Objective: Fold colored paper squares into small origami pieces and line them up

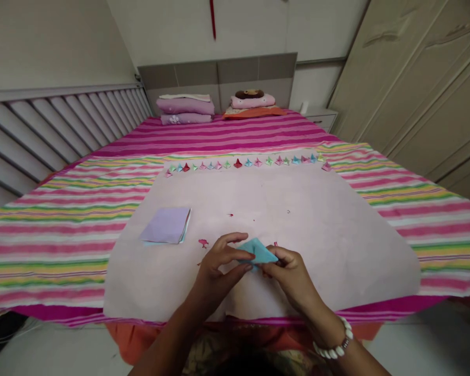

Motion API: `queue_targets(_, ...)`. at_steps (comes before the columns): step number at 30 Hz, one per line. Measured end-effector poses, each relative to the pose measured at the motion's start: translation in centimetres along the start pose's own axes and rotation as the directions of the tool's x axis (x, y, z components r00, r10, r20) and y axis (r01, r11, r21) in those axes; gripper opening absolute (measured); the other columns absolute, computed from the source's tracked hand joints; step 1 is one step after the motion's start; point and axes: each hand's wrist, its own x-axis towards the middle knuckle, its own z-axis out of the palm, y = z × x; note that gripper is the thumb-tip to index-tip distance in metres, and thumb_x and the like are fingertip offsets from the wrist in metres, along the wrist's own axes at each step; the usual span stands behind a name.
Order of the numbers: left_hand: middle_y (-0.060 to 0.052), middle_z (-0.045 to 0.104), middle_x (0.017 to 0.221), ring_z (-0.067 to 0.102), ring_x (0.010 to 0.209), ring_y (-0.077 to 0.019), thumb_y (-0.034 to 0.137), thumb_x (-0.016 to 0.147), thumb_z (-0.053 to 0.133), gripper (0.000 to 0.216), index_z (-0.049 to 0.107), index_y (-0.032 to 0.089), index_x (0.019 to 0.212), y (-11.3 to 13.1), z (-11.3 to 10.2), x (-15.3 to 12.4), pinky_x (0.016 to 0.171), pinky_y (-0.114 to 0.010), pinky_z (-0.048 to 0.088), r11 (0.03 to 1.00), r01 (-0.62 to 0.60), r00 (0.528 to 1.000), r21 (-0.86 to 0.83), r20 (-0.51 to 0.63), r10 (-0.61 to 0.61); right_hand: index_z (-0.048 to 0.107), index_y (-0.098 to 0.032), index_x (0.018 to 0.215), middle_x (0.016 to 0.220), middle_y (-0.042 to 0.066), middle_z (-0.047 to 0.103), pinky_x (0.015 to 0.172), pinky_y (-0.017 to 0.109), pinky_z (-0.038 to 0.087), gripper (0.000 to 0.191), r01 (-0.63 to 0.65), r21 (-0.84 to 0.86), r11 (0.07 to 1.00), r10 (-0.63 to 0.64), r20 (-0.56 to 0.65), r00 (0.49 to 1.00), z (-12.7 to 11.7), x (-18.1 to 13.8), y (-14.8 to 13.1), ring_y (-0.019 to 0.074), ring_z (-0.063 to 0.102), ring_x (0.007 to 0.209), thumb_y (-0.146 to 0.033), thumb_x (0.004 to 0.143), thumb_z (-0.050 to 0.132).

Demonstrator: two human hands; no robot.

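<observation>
Both my hands meet over the pale pink sheet (317,235) on the bed. My left hand (218,261) pinches the left side of a folded light blue paper (259,250). My right hand (288,269) grips the same paper from the right, fingers pressed on its lower edge. The paper is folded into a pointed shape and is held just above the sheet. A white bead bracelet (337,344) circles my right wrist.
A stack of square papers (167,225), lilac on top, lies left of my hands. A row of several small folded paper pieces (243,163) lines the sheet's far edge. Striped bedcover (62,209), folded bedding (186,107) and pillows at the headboard; wardrobe (423,89) on the right.
</observation>
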Motion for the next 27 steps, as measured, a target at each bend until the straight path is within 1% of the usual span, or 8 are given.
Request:
queue_targets(4, -0.007, 0.058, 0.122, 0.055, 0.115, -0.0222, 0.017, 0.077, 0.07, 0.015, 0.071, 0.025, 0.09, -0.25, 0.01, 0.09, 0.097, -0.037, 0.044, 0.999, 0.02, 1.0, -0.042, -0.006, -0.02, 0.067, -0.017, 0.062, 0.05, -0.005, 0.054, 0.049, 0.022, 0.034, 0.008, 0.001, 0.003, 1.0, -0.001, 0.01, 1.0, 0.09, 0.04, 0.01, 0.0095, 0.045, 0.048, -0.023, 0.066, 0.071)
queue_targets(10, -0.01, 0.06, 0.12, 0.056, 0.114, -0.024, 0.021, 0.074, 0.073, 0.029, 0.068, 0.024, 0.103, -0.67, 0.31, 0.48, 0.095, -0.039, 0.046, 0.989, 0.077, 0.997, -0.127, -0.022, -0.08, 0.066, -0.017, 0.06, 0.05, -0.004, 0.053, 0.047, 0.022, 0.033, 0.016, 0.008, -0.026, 1.0, -0.007, 0.03, 1.0, 0.23, 0.0, -0.1, 0.0092, 0.044, 0.048, -0.029, 0.068, 0.074)
queue_targets(12, -0.01, 0.062, 0.115, 0.058, 0.11, -0.0236, 0.023, 0.074, 0.073, 0.029, 0.069, 0.022, 0.102, -0.57, 0.39, 0.62, 0.094, -0.039, 0.047, 0.988, 0.093, 0.995, -0.125, -0.008, -0.095, 0.066, -0.017, 0.058, 0.049, -0.004, 0.053, 0.047, 0.022, 0.033, 0.019, 0.018, -0.037, 0.999, -0.017, 0.032, 0.999, 0.26, -0.03, -0.15, 0.0093, 0.044, 0.048, -0.032, 0.067, 0.074)
queue_targets(14, -0.01, 0.064, 0.108, 0.06, 0.104, -0.0229, 0.025, 0.073, 0.074, 0.024, 0.071, 0.021, 0.096, -0.46, 0.44, 0.68, 0.09, -0.038, 0.049, 0.983, 0.12, 0.993, -0.14, 0.004, -0.12, 0.066, -0.018, 0.059, 0.049, -0.003, 0.054, 0.047, 0.023, 0.035, 0.021, 0.006, -0.04, 0.999, -0.004, 0.034, 0.999, 0.26, -0.05, -0.22, 0.01, 0.045, 0.048, -0.034, 0.067, 0.075)
queue_targets(17, -0.009, 0.066, 0.099, 0.062, 0.095, -0.0214, 0.027, 0.074, 0.072, 0.015, 0.073, 0.02, 0.088, -0.45, 0.43, 0.6, 0.079, -0.033, 0.051, 0.964, 0.191, 0.981, -0.185, 0.043, -0.187, 0.067, -0.018, 0.062, 0.05, -0.003, 0.056, 0.046, 0.023, 0.038, 0.022, -0.049, -0.002, 0.999, 0.049, 0.052, 0.997, 0.24, -0.08, -0.3, 0.0109, 0.048, 0.048, -0.037, 0.064, 0.077)
queue_targets(21, -0.007, 0.067, 0.088, 0.061, 0.083, -0.0189, 0.024, 0.077, 0.067, 0.012, 0.074, 0.02, 0.086, -0.55, 0.21, 0.41, 0.07, -0.03, 0.05, 0.944, 0.263, 0.965, -0.202, 0.071, -0.253, 0.067, -0.017, 0.064, 0.05, -0.003, 0.058, 0.047, 0.023, 0.04, 0.02, -0.108, 0.055, 0.993, 0.104, 0.082, 0.991, 0.24, -0.14, -0.17, 0.0107, 0.05, 0.047, -0.034, 0.062, 0.078)
queue_targets(24, -0.006, 0.067, 0.085, 0.06, 0.078, -0.0177, 0.02, 0.079, 0.063, 0.013, 0.075, 0.02, 0.084, -0.4, -0.07, 0.41, 0.066, -0.028, 0.047, 0.957, 0.236, 0.971, -0.169, 0.071, -0.227, 0.068, -0.017, 0.066, 0.049, -0.003, 0.058, 0.047, 0.022, 0.039, 0.013, -0.125, 0.1, 0.987, 0.116, 0.091, 0.989, 0.3, -0.2, -0.04, 0.0105, 0.05, 0.046, -0.028, 0.064, 0.075)
queue_targets(27, -0.006, 0.067, 0.085, 0.06, 0.078, -0.0173, 0.017, 0.082, 0.057, 0.019, 0.074, 0.021, 0.087, -0.22, -0.3, 0.44, 0.068, -0.03, 0.046, 0.989, 0.122, 0.99, -0.083, 0.078, -0.116, 0.069, -0.017, 0.066, 0.05, -0.002, 0.059, 0.05, 0.022, 0.039, 0.006, -0.15, 0.169, 0.974, 0.131, 0.118, 0.984, 0.29, -0.29, -0.19, 0.0103, 0.05, 0.048, -0.022, 0.066, 0.07)
